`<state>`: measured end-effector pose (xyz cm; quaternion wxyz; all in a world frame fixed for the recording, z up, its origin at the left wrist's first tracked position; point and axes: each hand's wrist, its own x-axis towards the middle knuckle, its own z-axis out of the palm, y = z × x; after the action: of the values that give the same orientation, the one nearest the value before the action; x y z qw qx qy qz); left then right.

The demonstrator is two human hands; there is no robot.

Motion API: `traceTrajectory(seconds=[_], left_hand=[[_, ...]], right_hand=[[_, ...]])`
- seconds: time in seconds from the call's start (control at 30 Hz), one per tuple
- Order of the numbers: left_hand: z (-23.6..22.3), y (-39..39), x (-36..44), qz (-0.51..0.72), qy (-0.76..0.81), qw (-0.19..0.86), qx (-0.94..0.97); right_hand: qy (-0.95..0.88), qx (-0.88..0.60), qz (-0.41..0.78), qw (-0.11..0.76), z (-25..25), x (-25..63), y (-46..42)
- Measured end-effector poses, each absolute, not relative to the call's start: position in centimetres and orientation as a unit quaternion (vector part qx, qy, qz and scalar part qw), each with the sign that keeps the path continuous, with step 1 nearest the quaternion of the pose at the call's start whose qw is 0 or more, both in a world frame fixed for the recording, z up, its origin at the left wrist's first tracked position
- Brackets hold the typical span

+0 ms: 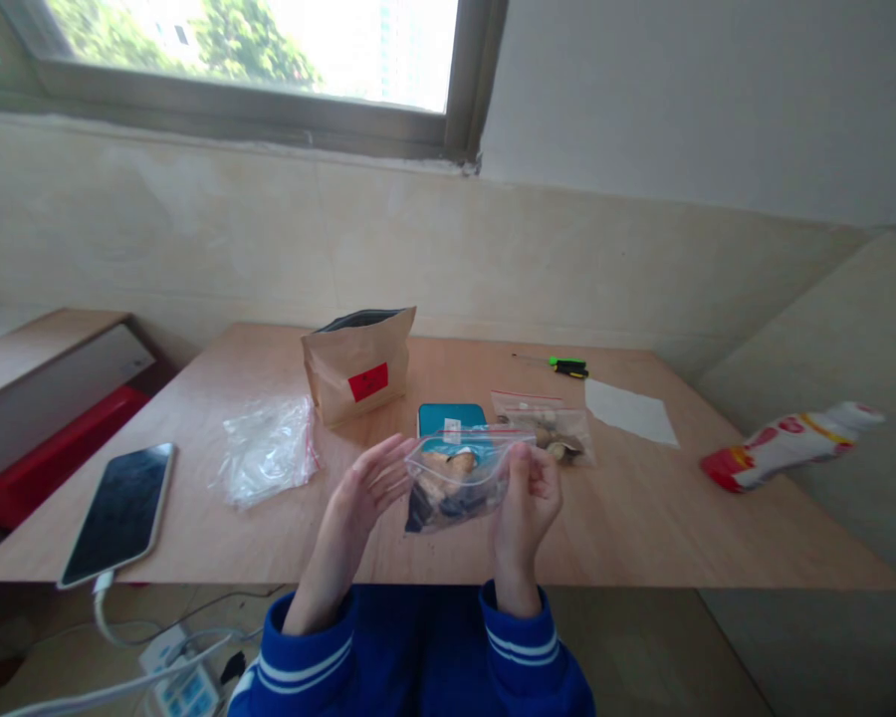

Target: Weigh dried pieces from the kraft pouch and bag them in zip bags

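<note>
A clear zip-lock bag [455, 488] with a red strip along its top hangs in front of me above the table. Brown and dark pieces, like dried mushrooms, lie in it. My right hand [527, 493] is closed on the bag's upper right corner, thumb in front. At the bag's left edge my left hand [369, 488] has its fingers stretched out and apart; whether they touch the plastic I cannot tell. Behind the held bag is a blue digital scale [452, 413], partly hidden. A second filled zip-lock bag [557, 433] lies flat to the right of it.
A brown paper bag [362, 368] with a red label stands open at the back. Empty plastic bags [269, 453] lie at left, near a phone [119, 513] on a cable. Screwdrivers [567, 366], white paper [631, 410] and a red-and-white bottle [784, 446] are at right.
</note>
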<state>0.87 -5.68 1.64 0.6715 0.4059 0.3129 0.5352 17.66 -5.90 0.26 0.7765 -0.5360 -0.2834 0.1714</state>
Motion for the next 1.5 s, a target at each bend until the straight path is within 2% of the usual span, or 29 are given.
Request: traceTrajectory(seconds=[0.1,0.23,0.4,0.53,0.63,0.73,0.9,1.03,1.27,1.5], left_hand=[[1.3,-5.8,1.7,0.514,0.33,0.631,0.478],[1.4,-6.2,3.1,0.556,0.444,0.508,0.486],[1.3,-6.5,3.2,0.62,0.504,0.405,0.445],[1.1,-7.0,3.6,0.647,0.48,0.317,0.5],[1.0,-7.5,4.1,0.639,0.465,0.287,0.542],[1.3,-7.6,4.1,0.678,0.518,0.264,0.45],[1.9,-7.5,3.6,0.695,0.507,0.303,0.41],[1.9,-7.4,3.6,0.628,0.478,0.383,0.481],[0.7,-6.5,3.1,0.699,0.493,0.371,0.362],[0.4,-6.2,2.3,0.661,0.488,0.398,0.409]], right_hand=[[-0.252,-0.535,0.162,0.79,0.0,17.7,-6.2],[-0.3,-0.533,0.205,0.764,-0.5,17.8,-6.6],[-0.394,-0.533,0.292,0.69,-0.9,18.4,-7.1],[-0.474,-0.542,0.281,0.635,-0.5,18.6,-7.4],[-0.452,-0.551,0.25,0.656,0.1,18.8,-7.8],[-0.378,-0.569,0.218,0.697,0.5,19.3,-8.1],[-0.369,-0.56,0.213,0.71,0.8,19.7,-8.4],[-0.402,-0.557,0.215,0.694,0.7,19.5,-8.3],[-0.384,-0.582,0.23,0.679,0.0,20.0,-8.3],[-0.432,-0.568,0.241,0.658,0.3,20.7,-8.6]])
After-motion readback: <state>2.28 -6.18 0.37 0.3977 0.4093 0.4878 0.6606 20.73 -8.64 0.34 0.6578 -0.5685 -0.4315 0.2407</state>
